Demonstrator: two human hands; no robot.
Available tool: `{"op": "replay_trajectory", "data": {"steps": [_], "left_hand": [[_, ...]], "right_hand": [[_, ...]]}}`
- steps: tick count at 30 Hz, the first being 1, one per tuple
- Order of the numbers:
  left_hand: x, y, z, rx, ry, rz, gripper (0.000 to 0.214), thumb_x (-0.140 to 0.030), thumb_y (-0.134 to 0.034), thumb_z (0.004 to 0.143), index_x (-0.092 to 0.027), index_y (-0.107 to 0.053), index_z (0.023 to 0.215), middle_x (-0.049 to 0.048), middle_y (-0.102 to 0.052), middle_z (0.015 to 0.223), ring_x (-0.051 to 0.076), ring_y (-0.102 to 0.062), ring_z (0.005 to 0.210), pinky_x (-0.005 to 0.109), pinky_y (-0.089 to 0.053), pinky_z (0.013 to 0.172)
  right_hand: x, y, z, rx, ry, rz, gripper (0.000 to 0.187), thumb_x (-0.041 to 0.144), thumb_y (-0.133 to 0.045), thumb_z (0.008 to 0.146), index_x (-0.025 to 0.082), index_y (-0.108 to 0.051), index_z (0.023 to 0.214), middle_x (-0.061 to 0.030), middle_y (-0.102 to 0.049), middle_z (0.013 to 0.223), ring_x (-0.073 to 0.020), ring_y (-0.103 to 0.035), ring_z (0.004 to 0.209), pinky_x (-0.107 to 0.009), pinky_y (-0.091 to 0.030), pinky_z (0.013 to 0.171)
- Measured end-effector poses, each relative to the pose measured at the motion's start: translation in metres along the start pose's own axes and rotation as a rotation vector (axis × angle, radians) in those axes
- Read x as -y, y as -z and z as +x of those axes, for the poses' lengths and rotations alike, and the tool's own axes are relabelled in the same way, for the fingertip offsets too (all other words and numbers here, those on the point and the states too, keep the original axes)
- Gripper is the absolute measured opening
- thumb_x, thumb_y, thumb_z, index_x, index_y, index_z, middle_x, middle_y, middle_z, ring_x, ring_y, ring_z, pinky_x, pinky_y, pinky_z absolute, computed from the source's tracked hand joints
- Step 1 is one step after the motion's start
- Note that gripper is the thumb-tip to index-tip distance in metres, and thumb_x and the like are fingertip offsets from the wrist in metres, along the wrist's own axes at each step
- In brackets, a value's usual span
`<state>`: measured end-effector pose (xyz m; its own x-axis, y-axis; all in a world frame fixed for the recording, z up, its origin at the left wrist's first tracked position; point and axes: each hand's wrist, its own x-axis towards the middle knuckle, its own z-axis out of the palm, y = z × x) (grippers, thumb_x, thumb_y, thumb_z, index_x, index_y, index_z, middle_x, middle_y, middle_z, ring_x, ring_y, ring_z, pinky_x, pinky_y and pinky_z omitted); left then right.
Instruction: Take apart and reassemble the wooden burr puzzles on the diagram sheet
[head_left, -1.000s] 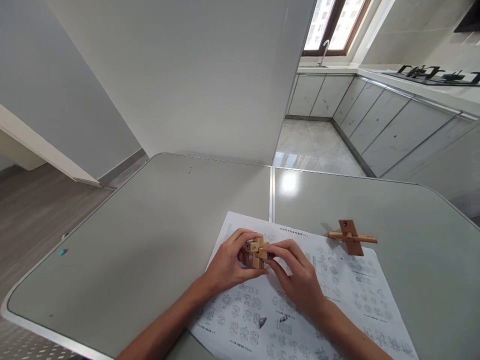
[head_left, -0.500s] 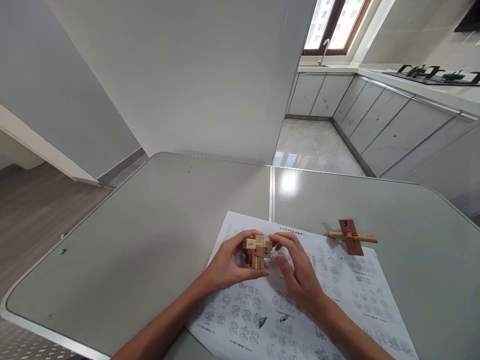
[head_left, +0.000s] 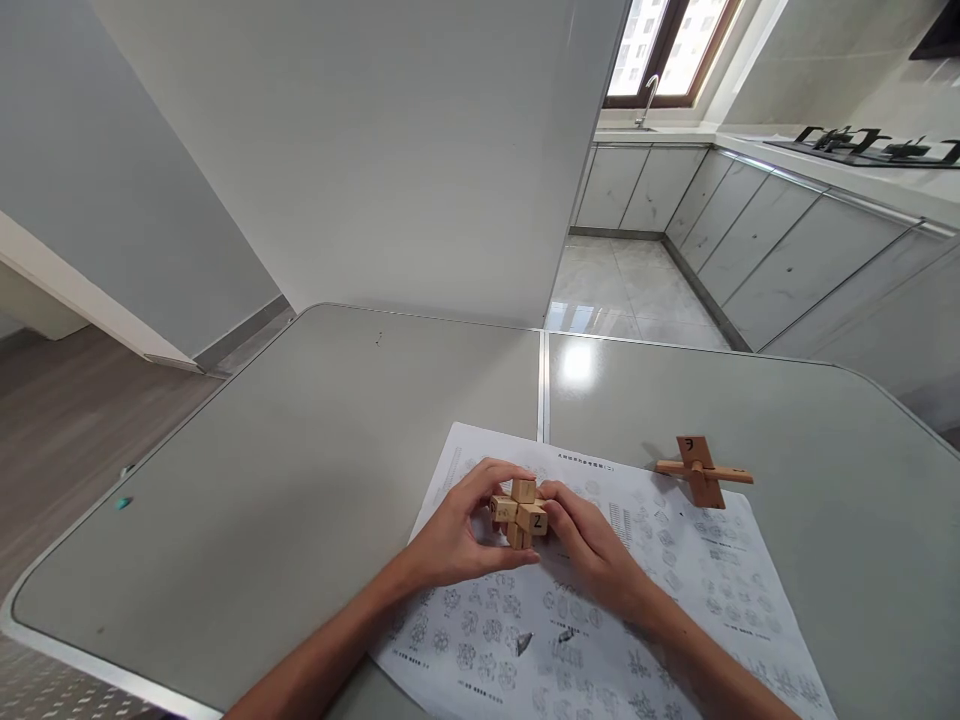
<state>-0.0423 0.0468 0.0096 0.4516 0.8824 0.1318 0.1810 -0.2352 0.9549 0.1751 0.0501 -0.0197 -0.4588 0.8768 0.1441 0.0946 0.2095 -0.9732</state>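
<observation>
Wooden puzzle: you have the wooden puzzle (head_left: pixel 519 515) between your two hands, over the far left part of the printed sheet (head_left: pixel 622 600); whether its base touches the paper cannot be told.
Puzzle axis: no single long axis stands out; its short bars cross one another.
Upright bar: one end faces up under your left fingers, and the lower end points down toward your thumb.
Left bar: its end projects left, into the opening of your left hand.
Bar marked 2: its numbered end points toward you and slightly right; the numeral reads upright from your seat.
Left hand: your left hand (head_left: pixel 457 530) holds the puzzle, fingers over the top, thumb underneath, with a gap at the palm.
Right hand: your right hand (head_left: pixel 592 550) is narrow, thumb and index finger against the puzzle's right side.
Crossed wooden piece: the crossed wooden piece (head_left: pixel 703 472) lies at the sheet's far right edge; its rod runs left to right, its flat plate far to near.
Table: the grey table (head_left: pixel 300 480) carries the sheet; a small teal object (head_left: pixel 124 503) lies near its left edge.
</observation>
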Motion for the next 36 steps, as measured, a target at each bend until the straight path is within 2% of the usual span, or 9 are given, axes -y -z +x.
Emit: {"op": "replay_trajectory", "data": {"steps": [5,9,13,16,18,25,30,34,36], "left_hand": [[-0.002,0.0,-0.001,-0.002,0.057,-0.019,0.072,-0.033,-0.089,0.08,-0.037,-0.055,0.144,0.0059,-0.06,0.129,0.019,-0.062,0.097,0.034,-0.056,0.086],[-0.001,0.0,0.0,-0.047,0.121,-0.08,0.083,-0.03,-0.091,0.076,-0.035,-0.05,0.148,0.0094,-0.057,0.138,0.013,-0.062,0.085,0.031,-0.056,0.079],[0.0,0.001,0.004,-0.149,0.204,-0.096,0.063,-0.034,-0.083,0.085,-0.03,-0.054,0.141,0.0092,-0.059,0.133,0.01,-0.058,0.075,0.028,-0.054,0.071],[0.0,0.001,0.007,-0.19,0.261,-0.08,0.046,-0.04,-0.076,0.091,-0.026,-0.059,0.131,0.0075,-0.063,0.122,0.01,-0.057,0.072,0.028,-0.054,0.069],[0.0,0.001,0.008,-0.195,0.267,-0.059,0.039,-0.042,-0.073,0.092,-0.025,-0.062,0.126,0.0065,-0.065,0.117,0.01,-0.058,0.072,0.027,-0.054,0.068],[0.001,0.002,0.008,-0.178,0.263,0.03,0.032,-0.043,-0.069,0.095,-0.025,-0.063,0.12,0.0032,-0.066,0.1,0.012,-0.058,0.072,0.027,-0.052,0.068],[-0.001,0.002,0.008,-0.177,0.272,0.054,0.029,-0.043,-0.067,0.096,-0.025,-0.064,0.119,0.0041,-0.067,0.104,0.014,-0.06,0.076,0.028,-0.05,0.069],[-0.002,0.003,0.009,-0.166,0.285,0.101,0.029,-0.045,-0.064,0.097,-0.025,-0.065,0.118,-0.0003,-0.061,0.082,0.016,-0.058,0.073,0.028,-0.047,0.068],[-0.002,0.003,0.01,-0.16,0.282,0.119,0.027,-0.045,-0.062,0.098,-0.025,-0.066,0.115,-0.0009,-0.06,0.078,0.016,-0.057,0.073,0.027,-0.046,0.067]], "right_hand": [[0.005,0.001,0.0,0.004,-0.073,0.096,0.043,0.058,-0.042,0.109,0.022,-0.057,0.091,0.0003,-0.057,0.074,-0.0175,-0.053,0.068,-0.03,-0.047,0.065],[0.003,0.003,0.002,-0.118,-0.163,0.305,0.048,0.062,-0.043,0.108,0.022,-0.057,0.085,0.0004,-0.054,0.07,-0.0172,-0.052,0.065,-0.031,-0.048,0.066],[0.0,0.011,0.012,-0.332,-0.234,0.62,0.047,0.063,-0.058,0.101,0.022,-0.052,0.079,0.0013,-0.046,0.074,-0.0139,-0.045,0.058,-0.031,-0.05,0.057],[-0.002,0.019,0.016,-0.445,-0.25,0.827,0.032,0.051,-0.072,0.096,0.023,-0.059,0.089,-0.0002,-0.051,0.085,-0.0135,-0.05,0.065,-0.029,-0.058,0.064],[-0.004,0.023,0.012,-0.507,-0.256,0.919,0.023,0.044,-0.074,0.096,0.024,-0.062,0.097,-0.0013,-0.054,0.091,-0.0143,-0.054,0.071,-0.03,-0.062,0.07],[-0.015,0.037,-0.032,-0.536,-0.241,0.958,0.019,0.036,-0.077,0.095,0.023,-0.068,0.106,-0.0035,-0.058,0.094,-0.0162,-0.063,0.081,-0.032,-0.069,0.083],[-0.007,0.039,-0.053,-0.637,-0.239,1.004,0.019,0.035,-0.078,0.094,0.023,-0.072,0.108,-0.0035,-0.061,0.094,-0.0139,-0.064,0.076,-0.027,-0.069,0.079],[0.0,0.027,-0.081,-0.68,-0.31,0.838,0.026,0.045,-0.062,0.103,0.026,-0.072,0.118,-0.0072,-0.067,0.101,-0.0178,-0.067,0.077,-0.034,-0.07,0.073],[-0.001,0.02,-0.103,-0.72,-0.369,0.704,0.029,0.046,-0.064,0.102,0.027,-0.072,0.122,-0.0069,-0.069,0.099,-0.0196,-0.069,0.076,-0.034,-0.069,0.067]]}}
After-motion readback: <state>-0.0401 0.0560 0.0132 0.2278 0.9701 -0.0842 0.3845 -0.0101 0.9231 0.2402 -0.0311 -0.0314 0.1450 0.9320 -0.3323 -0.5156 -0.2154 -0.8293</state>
